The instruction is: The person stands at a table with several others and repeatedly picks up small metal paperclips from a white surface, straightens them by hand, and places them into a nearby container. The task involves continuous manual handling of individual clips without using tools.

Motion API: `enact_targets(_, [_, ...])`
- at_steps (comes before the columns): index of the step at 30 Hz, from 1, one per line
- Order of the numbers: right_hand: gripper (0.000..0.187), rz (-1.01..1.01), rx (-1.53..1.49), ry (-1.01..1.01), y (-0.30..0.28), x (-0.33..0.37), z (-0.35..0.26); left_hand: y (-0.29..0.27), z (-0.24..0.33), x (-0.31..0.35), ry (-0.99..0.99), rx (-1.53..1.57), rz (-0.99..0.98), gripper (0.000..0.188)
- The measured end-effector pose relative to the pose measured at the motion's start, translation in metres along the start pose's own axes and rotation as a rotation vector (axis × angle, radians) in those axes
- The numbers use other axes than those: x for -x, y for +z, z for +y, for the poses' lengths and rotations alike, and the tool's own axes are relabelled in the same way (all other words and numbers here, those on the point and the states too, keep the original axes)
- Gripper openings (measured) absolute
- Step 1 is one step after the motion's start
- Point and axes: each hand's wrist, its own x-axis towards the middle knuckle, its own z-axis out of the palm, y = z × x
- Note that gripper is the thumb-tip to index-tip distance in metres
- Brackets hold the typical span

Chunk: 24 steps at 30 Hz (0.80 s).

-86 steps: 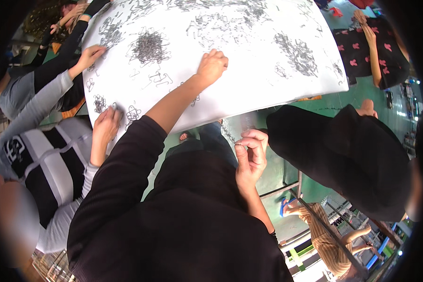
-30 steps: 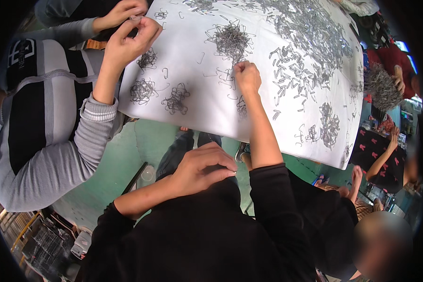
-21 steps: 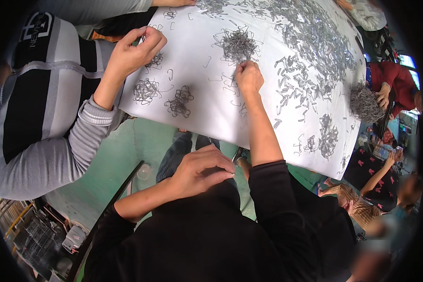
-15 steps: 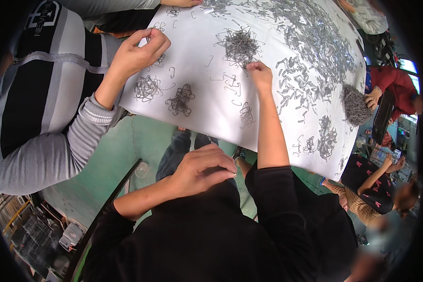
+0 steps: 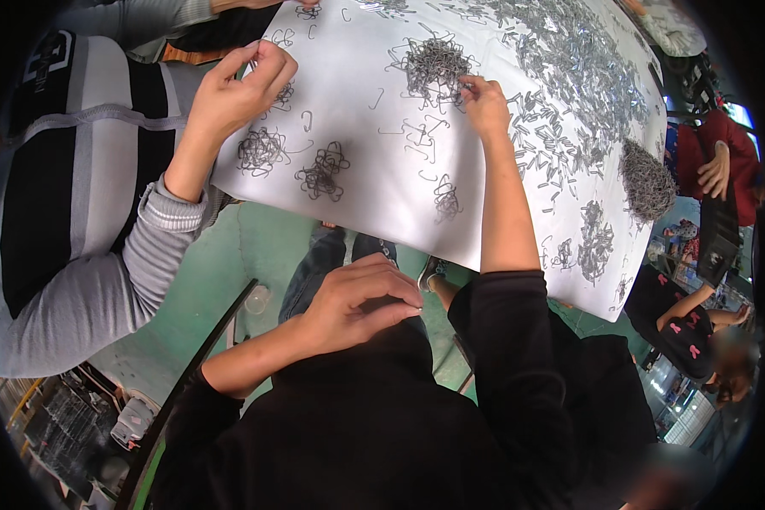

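My right hand (image 5: 486, 104) reaches over the white tabletop (image 5: 374, 195) to the right edge of a dense heap of bent wire hooks (image 5: 436, 61). Its thumb and fingers are pinched together there, and what they hold is too small to make out. Close to my body, above my lap, my left hand (image 5: 359, 299) is closed in a pinch, thumb against forefinger. A tiny pale spot shows at its fingertips, but I cannot make out what it is. Loose wire hooks (image 5: 421, 136) lie on the near side of the heap.
Small metal pieces (image 5: 561, 68) spread across the table's right half, with a tall wire heap (image 5: 646, 180) at its right edge. Smaller hook piles (image 5: 323, 172) lie toward the near edge. At left, a co-worker's hand (image 5: 234, 93) hovers above other hooks. More people are around.
My right hand has shifted up and to the right along the heap. My left hand stays pinched in nearly the same place. At right, a person's hand has come off the tall heap.
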Motion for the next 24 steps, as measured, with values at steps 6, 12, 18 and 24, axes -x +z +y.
enact_targets(6, [0.011, -0.164, 0.038, 0.061, -0.006, 0.038, -0.011, 0.002, -0.001, -0.001, 0.018, 0.021, 0.017, 0.015])
enact_targets(12, [0.012, -0.333, 0.099, 0.192, -0.014, 0.066, -0.014, 0.001, -0.001, -0.004, 0.019, 0.021, 0.006, 0.015])
enact_targets(18, [0.015, -0.254, 0.070, 0.157, -0.005, 0.055, -0.024, 0.004, 0.002, -0.002, 0.013, 0.015, -0.012, 0.015])
enact_targets(24, [0.021, -0.259, 0.288, -0.097, -0.004, 0.059, -0.038, 0.009, 0.005, 0.003, 0.049, -0.018, -0.022, 0.014])
